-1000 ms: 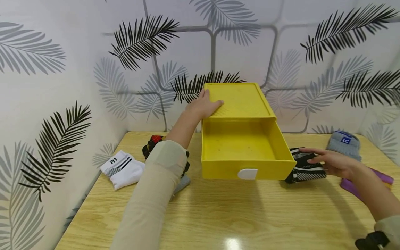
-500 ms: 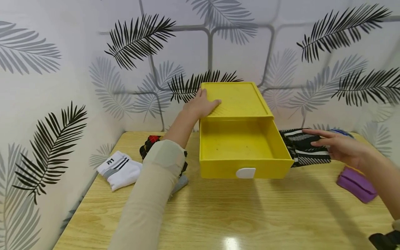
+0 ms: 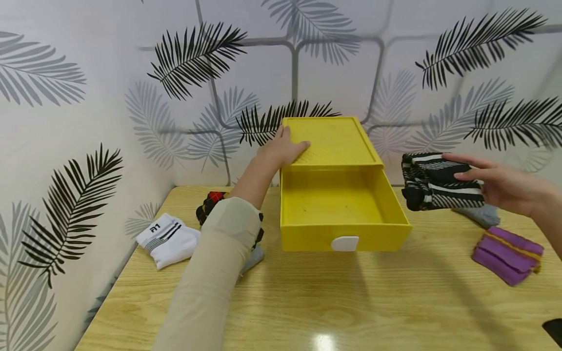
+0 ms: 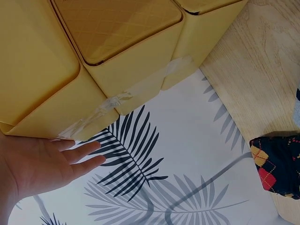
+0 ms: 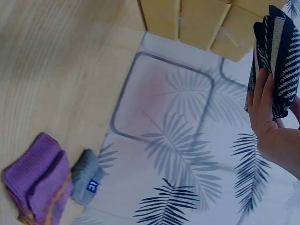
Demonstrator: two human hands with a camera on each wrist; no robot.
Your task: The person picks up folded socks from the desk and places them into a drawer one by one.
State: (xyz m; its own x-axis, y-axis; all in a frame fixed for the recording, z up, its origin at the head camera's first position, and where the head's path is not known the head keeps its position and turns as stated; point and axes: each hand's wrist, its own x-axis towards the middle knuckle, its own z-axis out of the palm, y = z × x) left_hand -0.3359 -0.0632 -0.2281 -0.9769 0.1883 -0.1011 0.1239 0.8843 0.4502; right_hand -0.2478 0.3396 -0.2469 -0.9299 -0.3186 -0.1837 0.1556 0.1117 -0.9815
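My left hand (image 3: 283,147) rests on the left edge of a yellow drawer box (image 3: 331,141). Its thumb lies on the lid, while straight fingers (image 4: 82,152) reach along the side in the left wrist view. The drawer (image 3: 303,239) is pulled out toward me, bare inside, with a white tab handle (image 3: 345,243). To the right of it, above the table, my right hand (image 3: 502,183) pinches folded black-and-white patterned socks (image 3: 443,180). In the right wrist view the fingers press flat along one face of the folded socks (image 5: 281,65).
Folded purple socks (image 3: 507,256) and grey socks (image 3: 483,214) lie at the right of the wooden table (image 3: 307,302). White socks (image 3: 169,241), argyle socks (image 3: 212,200) and a grey piece (image 3: 253,258), partly behind my forearm, lie at the left. A leaf-patterned wall (image 3: 342,73) stands behind.
My right hand has lifted the black-and-white socks off the table, upward and slightly right, uncovering part of the purple and grey socks. My left hand stays on the box.
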